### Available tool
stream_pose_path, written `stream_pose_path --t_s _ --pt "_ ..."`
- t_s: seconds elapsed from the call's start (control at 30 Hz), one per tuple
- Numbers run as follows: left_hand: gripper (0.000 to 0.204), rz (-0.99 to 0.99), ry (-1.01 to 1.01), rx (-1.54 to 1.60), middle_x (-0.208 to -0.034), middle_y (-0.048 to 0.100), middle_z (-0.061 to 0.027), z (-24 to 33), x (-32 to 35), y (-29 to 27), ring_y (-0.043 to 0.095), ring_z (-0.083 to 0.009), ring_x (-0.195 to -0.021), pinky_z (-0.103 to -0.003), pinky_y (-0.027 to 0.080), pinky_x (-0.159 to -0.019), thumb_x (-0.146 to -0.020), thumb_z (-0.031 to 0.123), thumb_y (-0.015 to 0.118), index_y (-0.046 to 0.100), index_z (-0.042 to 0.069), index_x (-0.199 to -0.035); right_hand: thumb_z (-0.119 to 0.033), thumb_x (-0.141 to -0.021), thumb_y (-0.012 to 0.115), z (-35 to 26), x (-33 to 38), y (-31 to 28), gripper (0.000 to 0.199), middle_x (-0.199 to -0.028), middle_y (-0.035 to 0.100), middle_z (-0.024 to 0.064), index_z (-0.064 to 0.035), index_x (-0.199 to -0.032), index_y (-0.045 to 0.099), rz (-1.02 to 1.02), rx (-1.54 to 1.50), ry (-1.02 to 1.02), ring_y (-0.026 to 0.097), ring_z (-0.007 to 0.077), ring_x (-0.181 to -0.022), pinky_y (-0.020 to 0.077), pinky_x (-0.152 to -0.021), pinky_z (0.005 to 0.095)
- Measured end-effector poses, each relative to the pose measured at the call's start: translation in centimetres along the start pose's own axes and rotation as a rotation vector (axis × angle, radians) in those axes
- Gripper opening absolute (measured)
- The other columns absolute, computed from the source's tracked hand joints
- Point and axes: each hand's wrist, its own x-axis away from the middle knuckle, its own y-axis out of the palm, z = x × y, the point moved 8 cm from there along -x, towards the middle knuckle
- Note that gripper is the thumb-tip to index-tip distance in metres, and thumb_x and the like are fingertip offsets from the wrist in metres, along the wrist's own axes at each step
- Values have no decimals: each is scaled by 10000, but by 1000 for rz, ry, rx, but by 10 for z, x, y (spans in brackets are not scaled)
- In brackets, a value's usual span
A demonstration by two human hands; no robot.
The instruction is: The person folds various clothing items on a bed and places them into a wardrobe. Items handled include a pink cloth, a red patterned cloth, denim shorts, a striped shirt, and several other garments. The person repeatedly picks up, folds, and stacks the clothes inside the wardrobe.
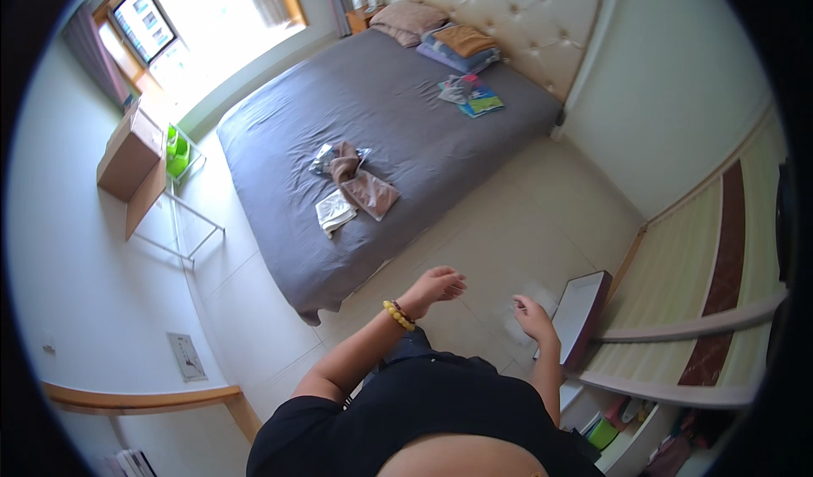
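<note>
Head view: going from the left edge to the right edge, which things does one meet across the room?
Wooden desk → green bag → folded clothes on the grey bed → left hand → right hand → open dark drawer → striped wardrobe doors.

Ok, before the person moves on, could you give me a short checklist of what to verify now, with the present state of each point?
1. Left hand free: ok, open, fingers spread, nothing in its grip.
2. Right hand free: cannot tell, it is at a pale thin sheet, grip unclear.
3. Open drawer beside right hand: ok, pulled out of the wardrobe.
4. Folded clothes on the bed: ok, lying apart from both hands.
5. Floor between person and bed: ok, only the pale sheet shows.
</note>
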Motion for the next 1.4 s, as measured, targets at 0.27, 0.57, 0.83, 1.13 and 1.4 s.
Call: stream_pose_path --t_s 0.27,0.57,0.83,1.13,1.4 --pt "177 377 103 340 -931 639 -61 17 48 -186 612 -148 -861 -294 496 -804 -941 214 513 587 71 -1016 -155 -838 576 -97 -128 112 352 -965 649 151 -22 -1164 566 -268 191 -33 620 264 -881 487 -785 345" --pt "170 888 91 640 -910 639 -79 -7 87 -313 620 -189 -865 -323 510 -804 -936 191 508 578 50 -1000 -125 -864 555 -91 -355 240 250 -879 662 120 -22 -1089 591 -467 -121 35 632 195 -747 501 -663 312" --pt "208 1129 56 859 -962 616 -112 19 65 -345 629 -206 -855 -337 528 -812 -948 195 493 532 22 -1055 -167 -924 496 -129 -551 384 147 -789 638 84 -84 -1026 560 -726 -244 519 594 140 -580 468 -486 266" --pt "196 1397 -136 947 -917 626 -75 3 62 -323 638 -153 -788 -269 542 -709 -953 169 504 540 26 -1082 -123 -862 591 -184 -703 503 277 -674 563 30 -146 -1137 563 -511 -679 676 546 135 -492 436 -408 262" --pt "243 1409 -273 909 -973 630 -107 -28 51 -297 636 -163 -848 -276 536 -746 -958 183 504 534 10 -1126 -535 -743 670 -228 -733 548 815 -1545 63 138 -258 -1429 327 -549 -862 884 34 327 -1412 45 -1114 459"
